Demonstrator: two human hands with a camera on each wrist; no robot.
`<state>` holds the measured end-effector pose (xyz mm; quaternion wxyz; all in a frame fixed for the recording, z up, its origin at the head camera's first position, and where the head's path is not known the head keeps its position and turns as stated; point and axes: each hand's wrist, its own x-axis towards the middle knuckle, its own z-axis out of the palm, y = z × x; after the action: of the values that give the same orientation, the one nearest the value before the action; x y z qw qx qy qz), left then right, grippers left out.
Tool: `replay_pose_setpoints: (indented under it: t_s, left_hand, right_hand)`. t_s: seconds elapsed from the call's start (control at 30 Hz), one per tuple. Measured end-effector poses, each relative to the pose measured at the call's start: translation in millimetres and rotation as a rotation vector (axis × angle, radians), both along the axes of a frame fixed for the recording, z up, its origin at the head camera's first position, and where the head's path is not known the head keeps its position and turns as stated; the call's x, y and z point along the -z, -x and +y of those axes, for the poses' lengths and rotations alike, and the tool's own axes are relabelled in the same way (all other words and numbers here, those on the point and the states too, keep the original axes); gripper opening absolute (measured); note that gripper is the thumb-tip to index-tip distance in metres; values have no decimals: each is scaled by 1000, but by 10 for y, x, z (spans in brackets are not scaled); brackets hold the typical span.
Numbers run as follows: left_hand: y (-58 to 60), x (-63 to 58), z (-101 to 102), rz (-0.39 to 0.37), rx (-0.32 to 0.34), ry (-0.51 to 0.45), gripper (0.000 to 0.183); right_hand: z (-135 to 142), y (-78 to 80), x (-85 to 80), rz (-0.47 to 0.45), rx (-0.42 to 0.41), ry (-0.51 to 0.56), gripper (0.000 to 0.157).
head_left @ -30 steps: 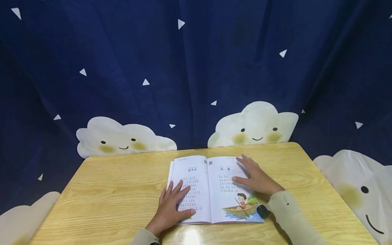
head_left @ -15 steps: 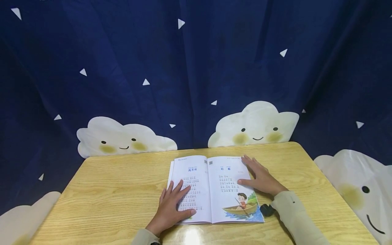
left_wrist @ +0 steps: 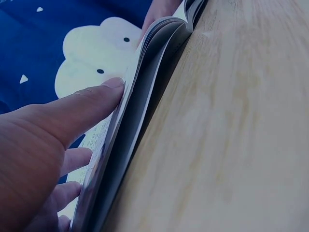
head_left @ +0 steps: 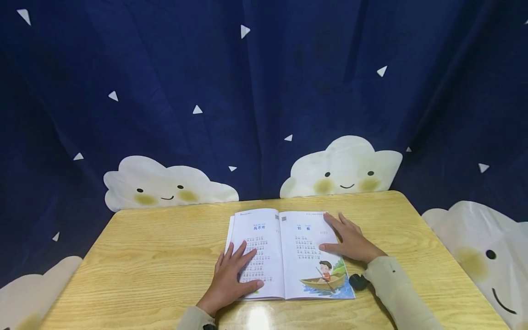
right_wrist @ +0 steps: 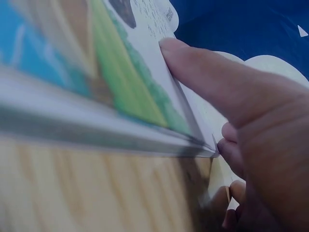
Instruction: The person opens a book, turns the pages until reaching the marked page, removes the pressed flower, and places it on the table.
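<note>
An open book [head_left: 297, 284] lies on the wooden table, with printed text on both pages and a picture of a child rowing a boat on the right page. My left hand [head_left: 228, 279] rests on the left page with its fingers spread; the left wrist view shows the thumb [left_wrist: 89, 104] along the lower page edge. At the book's right edge is my right hand [head_left: 352, 240], its thumb [right_wrist: 193, 60] on the page. Its other fingers reach past that edge, partly hidden behind the thumb in the right wrist view.
The light wooden table [head_left: 144, 256] extends around the book on every side. Behind it hangs a dark blue curtain [head_left: 264, 101] with white triangles and smiling clouds. A small black device [head_left: 358, 282] sits at the right wrist.
My right hand has shifted slightly right, from over the right page towards its outer edge, uncovering more text. The left hand and the book stay in place.
</note>
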<state>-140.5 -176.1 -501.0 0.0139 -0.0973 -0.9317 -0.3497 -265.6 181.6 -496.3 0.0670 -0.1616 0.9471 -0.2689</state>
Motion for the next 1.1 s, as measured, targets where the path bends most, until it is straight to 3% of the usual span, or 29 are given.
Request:
replay_pose_setpoints:
  t_s: [0.83,1.1]
  left_hand:
    - [4,6,-2,3,-1,2,80]
    - [6,-6,2,-1,1,3,80]
  right_hand:
    - [0,30,24,11,-7,-32,104]
    - [8,29,60,24,7,12,105]
